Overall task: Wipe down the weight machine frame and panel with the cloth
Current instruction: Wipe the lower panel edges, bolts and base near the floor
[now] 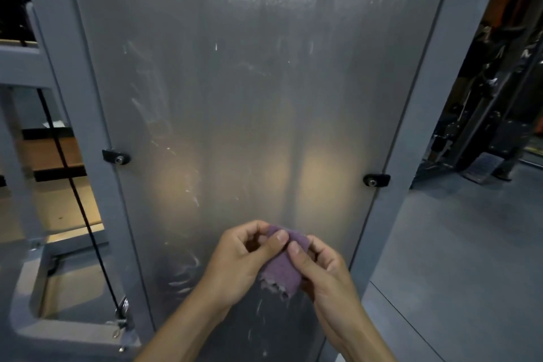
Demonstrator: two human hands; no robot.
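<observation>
Head view, left hand [235, 261] and right hand [323, 270] both pinching purple cloth [283, 269], held in front of scuffed frosted panel [241, 114], grey frame [411, 132] either side

A smooth grey floor [458, 258] fills the 4 o'clock side, crossed by a thin dark seam line. At 2 to 3 o'clock, dark gym equipment [496, 114] stands in shadow, with an orange part above it near the top corner. At 9 o'clock, wooden flooring [50, 153] in brown and pale tan shows under warm light, with a black cable [76, 185] running diagonally across it. The room is dim overall.
</observation>
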